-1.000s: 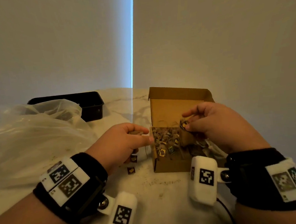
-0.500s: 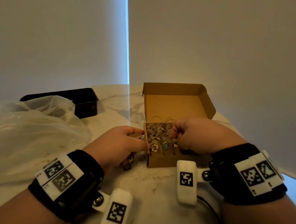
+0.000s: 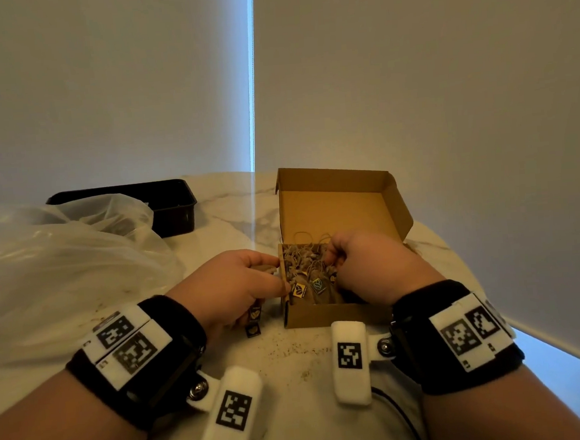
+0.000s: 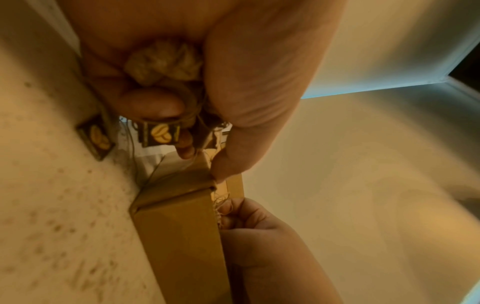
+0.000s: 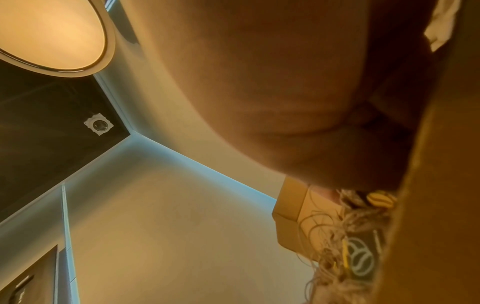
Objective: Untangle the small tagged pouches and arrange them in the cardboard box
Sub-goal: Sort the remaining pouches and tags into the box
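Note:
An open cardboard box [image 3: 322,315] stands on the marble table with its lid [image 3: 336,213] upright behind it. Several small burlap pouches [image 3: 305,263] with strings and dark printed tags [image 3: 299,290] lie inside. My left hand [image 3: 275,274] sits against the box's left wall and grips a bunched pouch [image 4: 163,61]; two of its tags [image 4: 161,133] hang below, one tag [image 3: 252,330] on the table. My right hand [image 3: 332,261] is down inside the box, fingers curled onto a pouch among the pile [image 5: 361,259]. Its fingertips are hidden in the strings.
A crumpled clear plastic bag [image 3: 61,263] covers the table's left side, with a black tray [image 3: 174,207] behind it. Crumbs speckle the marble [image 3: 291,350] in front of the box. The table's right edge [image 3: 455,253] runs close to the box. Walls stand right behind.
My right hand came down from above the box into it, carrying the tagged pouch. My left hand stayed at the box's left wall with its pouches.

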The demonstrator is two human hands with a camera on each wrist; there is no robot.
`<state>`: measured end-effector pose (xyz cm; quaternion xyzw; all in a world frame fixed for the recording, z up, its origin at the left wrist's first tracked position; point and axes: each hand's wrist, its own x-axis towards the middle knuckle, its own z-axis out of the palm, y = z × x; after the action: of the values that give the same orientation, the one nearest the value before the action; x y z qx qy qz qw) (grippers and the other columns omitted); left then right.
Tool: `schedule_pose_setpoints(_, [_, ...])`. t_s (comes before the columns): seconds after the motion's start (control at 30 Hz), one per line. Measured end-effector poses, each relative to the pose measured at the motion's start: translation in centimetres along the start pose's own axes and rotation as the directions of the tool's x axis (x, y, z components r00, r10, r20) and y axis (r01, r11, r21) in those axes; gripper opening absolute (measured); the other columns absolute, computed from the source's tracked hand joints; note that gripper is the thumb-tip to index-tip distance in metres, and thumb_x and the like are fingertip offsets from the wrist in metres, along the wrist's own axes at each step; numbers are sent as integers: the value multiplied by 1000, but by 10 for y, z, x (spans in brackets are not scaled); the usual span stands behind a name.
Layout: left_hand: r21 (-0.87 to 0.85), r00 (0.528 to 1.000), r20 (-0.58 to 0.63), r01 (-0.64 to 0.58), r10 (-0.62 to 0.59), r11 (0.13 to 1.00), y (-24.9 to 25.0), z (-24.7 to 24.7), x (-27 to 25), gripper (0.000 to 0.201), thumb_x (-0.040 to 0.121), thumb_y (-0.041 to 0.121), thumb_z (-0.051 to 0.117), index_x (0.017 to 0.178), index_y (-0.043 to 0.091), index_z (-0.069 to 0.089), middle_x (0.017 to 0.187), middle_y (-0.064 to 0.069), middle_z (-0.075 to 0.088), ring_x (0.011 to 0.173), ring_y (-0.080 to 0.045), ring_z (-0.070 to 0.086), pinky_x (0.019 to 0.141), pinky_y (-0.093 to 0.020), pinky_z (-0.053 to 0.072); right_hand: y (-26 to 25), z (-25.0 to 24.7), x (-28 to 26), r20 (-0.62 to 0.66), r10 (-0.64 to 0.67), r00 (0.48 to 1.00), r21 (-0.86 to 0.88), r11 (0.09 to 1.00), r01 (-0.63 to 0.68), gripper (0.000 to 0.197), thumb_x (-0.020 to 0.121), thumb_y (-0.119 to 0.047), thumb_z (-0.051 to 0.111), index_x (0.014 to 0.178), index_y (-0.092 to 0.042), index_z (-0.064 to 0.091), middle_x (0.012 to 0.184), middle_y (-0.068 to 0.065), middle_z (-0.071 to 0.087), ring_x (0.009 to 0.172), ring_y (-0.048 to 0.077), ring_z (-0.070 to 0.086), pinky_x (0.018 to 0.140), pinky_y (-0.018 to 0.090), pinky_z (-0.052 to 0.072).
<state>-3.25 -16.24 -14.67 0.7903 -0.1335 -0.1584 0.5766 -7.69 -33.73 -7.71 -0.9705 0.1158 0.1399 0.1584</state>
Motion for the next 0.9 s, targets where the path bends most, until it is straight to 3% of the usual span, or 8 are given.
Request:
schedule_pose_setpoints(0.13, [-2, 1000, -4, 4, -4, 1000, 0, -1, -1, 34, 79, 18, 79, 110, 29, 70, 75, -16, 63, 47, -16, 38, 46, -22, 32, 6, 9, -1, -82, -38, 996, 41, 998, 42, 40, 96, -4, 55, 134, -18, 57, 133, 7, 59, 111, 22, 57, 98, 33, 48])
schedule_pose_setpoints(0.23, [14, 1000, -24, -1, 1, 1000, 1, -2, -2, 40, 77, 21, 82, 114, 29, 69, 69, -4, 61, 43, -13, 40, 44, -19, 32, 20, 20, -1, -235, -66, 970, 143, 985, 102, 31, 90, -8, 61, 112, -29, 63, 104, -5, 63, 96, 15, 61, 77, 25, 53])
schedule_pose_setpoints(0.3, [37, 999, -41, -9, 11, 999, 1, -2, -2, 43, 76, 23, 83, 117, 28, 69, 71, 3, 62, 40, -6, 45, 43, -15, 34, 26, 21, -1, -315, -64, 947, 215, 967, 137, 25, 87, -12, 64, 100, -34, 62, 96, -9, 62, 87, 10, 61, 71, 22, 53])
schedule_pose_setpoints(0.37, [42, 999, -51, -12, 14, 999, 1, -3, -2, 45, 76, 23, 83, 118, 27, 68, 76, 5, 63, 42, -2, 47, 42, -15, 35, 32, 17, -1, -387, -34, 922, 269, 952, 148, 23, 87, -16, 64, 101, -34, 62, 96, -7, 64, 83, 10, 63, 69, 27, 57])
schedule_pose_setpoints(0.43, [30, 998, -56, -5, 7, 1000, 0, -3, -2, 44, 75, 22, 84, 117, 28, 68, 78, 2, 65, 42, -5, 46, 43, -16, 35, 38, 13, -4, -372, 0, 928, 280, 953, 113, 29, 86, -20, 67, 110, -34, 59, 99, -6, 63, 79, 13, 65, 63, 29, 59])
schedule_pose_setpoints(0.57, [3, 999, -32, 16, -16, 1000, -1, -2, 0, 41, 75, 23, 83, 113, 30, 69, 77, -8, 63, 43, -13, 40, 45, -22, 33, 39, 11, -7, -190, 34, 981, 210, 978, 7, 56, 68, -41, 87, 114, -33, 58, 103, -5, 62, 91, 15, 63, 72, 31, 58])
schedule_pose_setpoints(0.63, [-17, 1000, -15, 24, -24, 1000, -1, -1, 1, 38, 76, 21, 82, 112, 30, 70, 76, -10, 61, 42, -13, 39, 43, -22, 32, 31, 15, -7, -159, 19, 987, 142, 990, 4, 61, 63, -50, 88, 112, -33, 58, 102, -8, 61, 95, 13, 59, 80, 31, 55])
schedule_pose_setpoints(0.9, [-32, 1000, 2, 24, -23, 999, 0, -1, 0, 36, 78, 18, 81, 110, 31, 71, 70, -8, 64, 40, -14, 38, 40, -18, 30, 14, 23, 0, -168, 41, 985, 48, 998, -33, 62, 71, -42, 86, 121, -24, 53, 99, -5, 54, 99, 19, 54, 85, 32, 51])
